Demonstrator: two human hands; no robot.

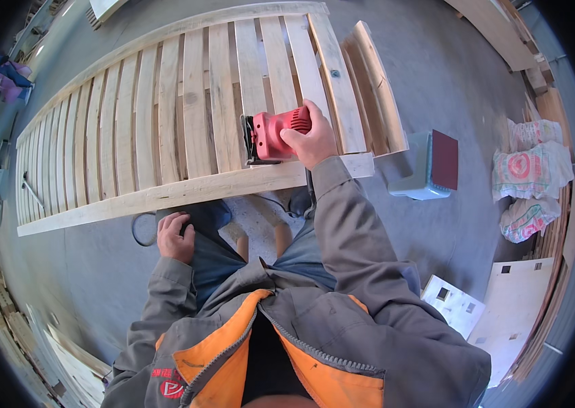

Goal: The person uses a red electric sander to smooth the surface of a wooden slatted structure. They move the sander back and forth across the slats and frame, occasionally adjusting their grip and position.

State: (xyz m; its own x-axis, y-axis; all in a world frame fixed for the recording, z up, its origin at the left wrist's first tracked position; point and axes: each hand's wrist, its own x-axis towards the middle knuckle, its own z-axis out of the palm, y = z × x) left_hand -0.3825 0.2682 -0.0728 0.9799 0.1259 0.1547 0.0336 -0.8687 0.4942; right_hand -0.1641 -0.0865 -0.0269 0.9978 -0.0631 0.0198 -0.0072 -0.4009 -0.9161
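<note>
My right hand [315, 136] is wrapped round the body of a red power sander [274, 136]. The sander's black base rests on the slatted wooden frame [233, 182], close to its near rail and towards the right end. My left hand [176, 238] lies on my left knee, its fingers loosely bent and nothing visible in them. Pale slats run across the frame in a long row with gaps between them. From below the sander a dark cord drops past the near rail; much of its run is hidden.
A curved wooden piece [376, 92] stands against the frame's right end. Beyond it is a grey box-like stool [417, 166] with a dark red side. Several white sacks [531, 170] lie by stacked boards at the right. A thin metal tool [31, 190] sits at the frame's left end.
</note>
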